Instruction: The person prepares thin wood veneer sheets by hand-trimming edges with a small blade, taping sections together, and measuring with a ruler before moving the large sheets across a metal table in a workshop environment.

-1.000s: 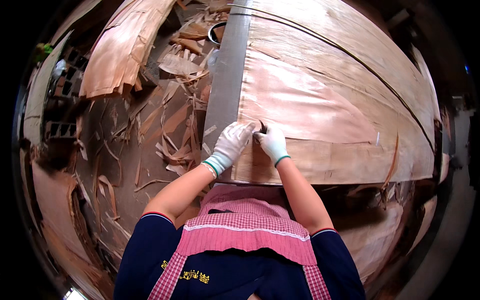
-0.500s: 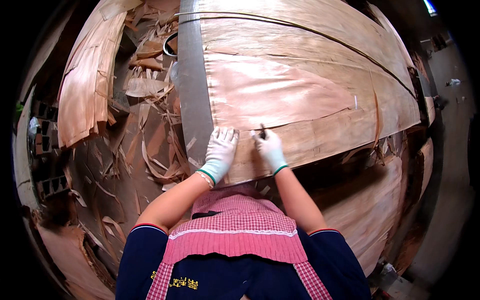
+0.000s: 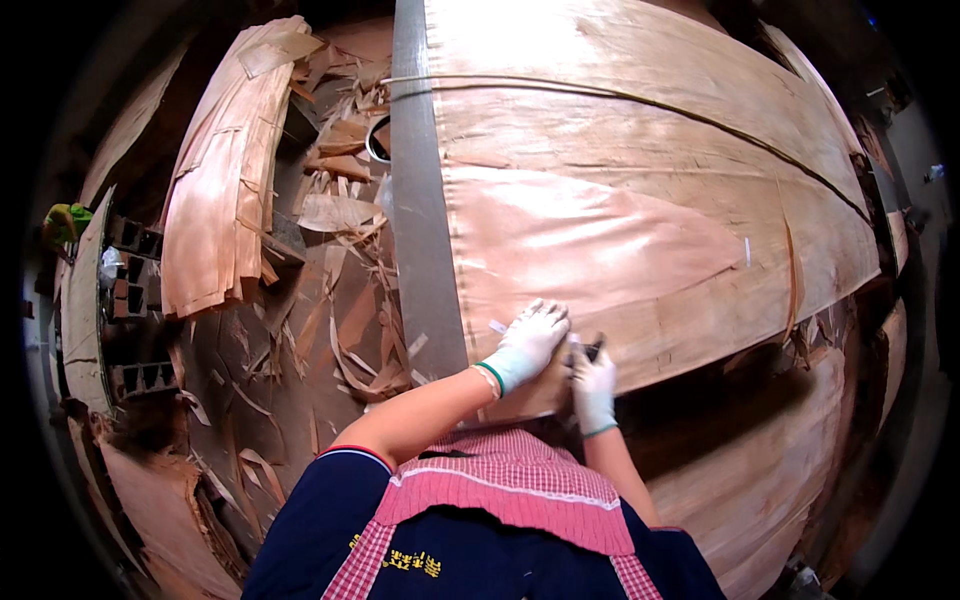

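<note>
My left hand (image 3: 528, 345), in a white glove with a green cuff, lies with fingers stretched over the near edge of a smooth pinkish veneer piece (image 3: 560, 240). That piece tapers to a point on the right and sits on a larger tan veneer sheet (image 3: 690, 320). Beside the left hand a short white strip (image 3: 497, 327) shows on the veneer. Just right of it, my gloved right hand (image 3: 594, 385) is closed around a small dark tool (image 3: 590, 349), whose kind I cannot make out. This hand is over the sheet's near part.
A long thin rod (image 3: 640, 98) crosses the sheet. A grey strip (image 3: 420, 200) runs along its left edge. Veneer scraps (image 3: 345, 330) litter the floor, with a veneer stack (image 3: 215, 210) and hollow blocks (image 3: 130, 270) farther left. A person in green (image 3: 62, 225) is at the far left.
The view has shifted, so the sheet appears lower and farther right. My left hand has moved right along the veneer, close to my right hand. The right hand has drawn back toward the near edge.
</note>
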{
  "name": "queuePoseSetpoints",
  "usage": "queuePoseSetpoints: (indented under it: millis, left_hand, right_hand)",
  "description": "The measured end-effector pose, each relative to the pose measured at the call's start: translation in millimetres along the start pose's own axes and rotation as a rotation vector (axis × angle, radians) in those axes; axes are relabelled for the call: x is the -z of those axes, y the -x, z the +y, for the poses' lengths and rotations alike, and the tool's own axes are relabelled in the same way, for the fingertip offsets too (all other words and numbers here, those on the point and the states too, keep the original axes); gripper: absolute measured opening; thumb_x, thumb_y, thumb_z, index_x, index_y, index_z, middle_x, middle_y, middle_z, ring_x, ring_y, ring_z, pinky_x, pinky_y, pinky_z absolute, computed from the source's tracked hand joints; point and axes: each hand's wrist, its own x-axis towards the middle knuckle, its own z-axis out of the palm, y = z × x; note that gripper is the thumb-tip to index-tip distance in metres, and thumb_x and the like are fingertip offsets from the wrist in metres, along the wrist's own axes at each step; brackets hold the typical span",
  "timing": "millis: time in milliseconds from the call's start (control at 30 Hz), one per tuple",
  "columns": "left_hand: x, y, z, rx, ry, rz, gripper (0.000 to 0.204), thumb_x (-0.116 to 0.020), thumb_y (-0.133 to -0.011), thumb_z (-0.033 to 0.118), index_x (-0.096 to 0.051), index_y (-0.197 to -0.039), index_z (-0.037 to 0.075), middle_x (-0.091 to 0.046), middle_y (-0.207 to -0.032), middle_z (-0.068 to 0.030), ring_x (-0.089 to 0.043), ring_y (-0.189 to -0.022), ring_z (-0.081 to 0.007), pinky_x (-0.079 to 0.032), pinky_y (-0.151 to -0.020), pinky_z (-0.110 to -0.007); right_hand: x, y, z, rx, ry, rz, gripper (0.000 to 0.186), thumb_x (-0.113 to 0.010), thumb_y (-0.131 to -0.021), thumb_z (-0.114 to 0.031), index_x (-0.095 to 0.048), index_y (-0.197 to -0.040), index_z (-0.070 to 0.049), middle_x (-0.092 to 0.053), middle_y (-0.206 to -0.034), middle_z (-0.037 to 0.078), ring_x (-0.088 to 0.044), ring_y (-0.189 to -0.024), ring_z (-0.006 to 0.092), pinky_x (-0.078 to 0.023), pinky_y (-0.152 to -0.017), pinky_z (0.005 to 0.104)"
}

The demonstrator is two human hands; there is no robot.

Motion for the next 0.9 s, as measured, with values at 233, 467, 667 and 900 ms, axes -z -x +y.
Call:
queuePoseSetpoints:
  millis: [233, 467, 667, 900]
  left_hand:
    - [112.5, -108.1, -186.2, 0.51, -0.351, 0.233, 0.044, -0.063, -0.086, 0.029, -0.054, -0.124, 0.012, -0.059, -0.103, -0.013, -0.056, -0.096, -0.0269, -0.045, -0.082, -0.04]
    - [134.6, -144.9, -272.7, 0.327, -0.195, 0.021, 0.013, -0.067, -0.078, 0.026, -0.067, -0.087, 0.017, -0.065, -0.093, -0.0101, -0.061, -0.095, -0.0292, -0.048, -0.081, -0.041]
    - [169.1, -114.2, -312.6, 0.509, 0.393, 0.415, 0.013, -0.067, -0.085, 0.022, -0.066, -0.09, 0.01, -0.067, -0.087, -0.01, -0.064, -0.078, -0.0285, -0.051, -0.072, -0.042]
    - [171.8, 10.4, -401.9, 0.701, 0.9, 0.146, 0.015, -0.066, -0.088, 0.015, -0.062, -0.097, 0.003, -0.067, -0.084, -0.0127, -0.061, -0.068, -0.0214, -0.05, -0.064, -0.036]
  right_hand:
    - [3.3, -30.8, -51.9, 0.058, -0.093, -0.018, 0.018, -0.066, -0.092, -0.019, -0.058, -0.099, -0.004, -0.058, -0.072, 0.0, -0.042, -0.052, 0.0026, -0.032, -0.046, 0.0188]
    - [-104.7, -20.9, -51.2, 0.1, 0.038, 0.005, 0.015, -0.065, -0.091, -0.015, -0.057, -0.096, -0.003, -0.06, -0.072, 0.0, -0.048, -0.059, 0.0045, -0.038, -0.052, 0.0213]
    - [-164.0, -35.7, -60.2, -0.026, -0.012, 0.052, 0.014, -0.063, -0.092, -0.018, -0.056, -0.088, -0.007, -0.057, -0.069, -0.002, -0.047, -0.058, 0.0055, -0.038, -0.054, 0.0211]
    - [-219.6, -125.9, -78.5, 0.187, -0.061, 0.018, 0.011, -0.061, -0.093, -0.015, -0.053, -0.092, -0.006, -0.056, -0.07, 0.0, -0.048, -0.056, 0.0067, -0.038, -0.049, 0.0219]
